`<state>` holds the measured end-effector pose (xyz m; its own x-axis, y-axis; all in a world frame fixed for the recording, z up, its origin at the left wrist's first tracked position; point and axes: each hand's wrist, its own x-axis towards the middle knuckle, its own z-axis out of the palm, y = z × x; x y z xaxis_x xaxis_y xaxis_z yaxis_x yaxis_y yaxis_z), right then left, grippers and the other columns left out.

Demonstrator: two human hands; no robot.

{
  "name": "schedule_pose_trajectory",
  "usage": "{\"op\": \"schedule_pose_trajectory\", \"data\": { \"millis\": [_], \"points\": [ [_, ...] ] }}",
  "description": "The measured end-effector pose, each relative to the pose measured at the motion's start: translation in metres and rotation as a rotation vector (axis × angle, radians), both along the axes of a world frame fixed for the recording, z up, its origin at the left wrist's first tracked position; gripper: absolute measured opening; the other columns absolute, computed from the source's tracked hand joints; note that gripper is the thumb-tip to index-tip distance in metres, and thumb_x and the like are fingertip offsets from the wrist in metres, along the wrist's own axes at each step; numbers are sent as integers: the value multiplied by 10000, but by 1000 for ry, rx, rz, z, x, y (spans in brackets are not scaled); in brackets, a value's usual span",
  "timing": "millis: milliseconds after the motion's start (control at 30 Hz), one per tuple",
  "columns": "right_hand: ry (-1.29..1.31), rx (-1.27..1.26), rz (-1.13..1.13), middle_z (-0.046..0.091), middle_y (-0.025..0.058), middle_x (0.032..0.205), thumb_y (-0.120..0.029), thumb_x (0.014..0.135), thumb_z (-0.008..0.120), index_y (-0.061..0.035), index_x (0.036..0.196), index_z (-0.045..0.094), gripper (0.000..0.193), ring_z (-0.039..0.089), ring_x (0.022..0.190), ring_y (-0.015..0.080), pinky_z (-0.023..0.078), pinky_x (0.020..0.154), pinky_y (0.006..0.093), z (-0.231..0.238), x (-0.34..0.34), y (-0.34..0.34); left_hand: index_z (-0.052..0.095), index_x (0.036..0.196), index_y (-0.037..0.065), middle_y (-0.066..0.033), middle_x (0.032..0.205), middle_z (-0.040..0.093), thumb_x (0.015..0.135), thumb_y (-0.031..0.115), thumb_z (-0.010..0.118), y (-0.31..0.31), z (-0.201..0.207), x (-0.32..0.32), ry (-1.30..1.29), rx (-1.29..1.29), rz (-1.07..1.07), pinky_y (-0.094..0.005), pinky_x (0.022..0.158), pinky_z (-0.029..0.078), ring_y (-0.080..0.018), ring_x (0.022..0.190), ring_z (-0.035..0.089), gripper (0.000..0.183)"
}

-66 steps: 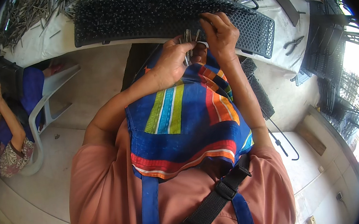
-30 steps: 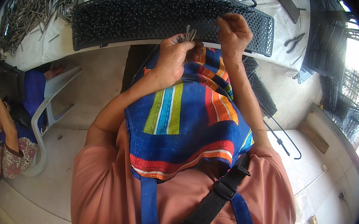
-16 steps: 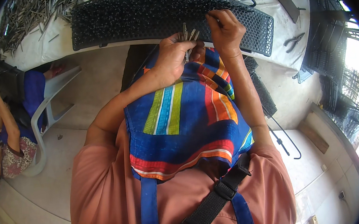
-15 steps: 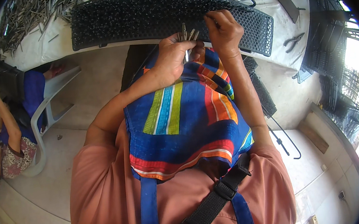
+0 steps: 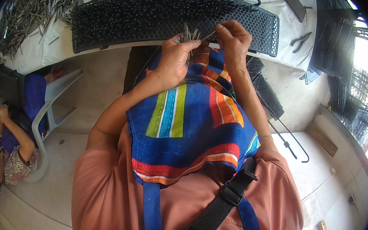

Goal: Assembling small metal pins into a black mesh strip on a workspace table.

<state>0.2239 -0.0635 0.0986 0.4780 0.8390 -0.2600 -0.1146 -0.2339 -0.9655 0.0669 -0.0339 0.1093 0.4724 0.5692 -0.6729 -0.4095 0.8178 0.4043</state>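
Note:
My left hand (image 5: 177,57) grips a small bundle of thin metal rods (image 5: 188,34), their tips sticking up above my fingers. My right hand (image 5: 232,42) pinches a single metal rod (image 5: 208,36) between thumb and fingers, slanted toward the bundle. Both hands hover at the near edge of a long black perforated tray (image 5: 146,15) that lies on the white table (image 5: 47,51). A striped blue apron (image 5: 194,123) covers my chest below them.
Heaps of loose metal rods (image 5: 34,14) lie on the table behind the tray. Pliers (image 5: 300,40) rest at the right. Stacked black trays (image 5: 335,40) stand at the far right. Another person (image 5: 9,142) sits on a white plastic chair at the left.
My right hand has drawn back from the tray's surface toward the bundle and now holds one rod next to my left hand. My left hand has hardly moved.

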Motion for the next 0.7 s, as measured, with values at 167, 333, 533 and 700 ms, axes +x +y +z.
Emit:
{"op": "schedule_pose_trajectory", "data": {
  "millis": [167, 333, 533, 700],
  "points": [
    [-437, 260, -151, 625, -15, 680, -19, 807, 685, -16, 833, 678, 28, 517, 588, 25, 402, 519, 170, -7, 10, 18, 596, 1045, -8, -148, 958, 665, 879, -22, 518, -2, -8, 0, 11, 20, -72, -362, 732, 584, -229, 832, 674, 184],
    [-967, 327, -32, 598, 62, 695, -56, 740, 723, -79, 796, 667, 82, 585, 556, 187, 442, 522, 269, -3, 10, 32, 595, 1050, -10, -143, 948, 666, 884, -20, 503, 0, -5, 3, 11, 26, -75, -338, 724, 579, -216, 808, 670, 191],
    [-971, 274, 57, 621, 57, 718, -74, 730, 728, -99, 803, 679, 91, 621, 600, 219, 472, 540, 291, 5, 10, 29, 592, 1041, -25, -135, 932, 665, 882, -8, 516, 2, -4, 3, 8, 27, -111, -309, 689, 566, -205, 799, 668, 177],
    [-1042, 357, 64, 635, 56, 732, -76, 736, 723, -75, 798, 681, 75, 638, 624, 217, 497, 565, 301, 2, 9, 27, 595, 1043, -11, -133, 922, 667, 867, -10, 543, 2, -6, 4, -4, 21, -125, -323, 713, 568, -205, 805, 668, 183]
  ]
}}
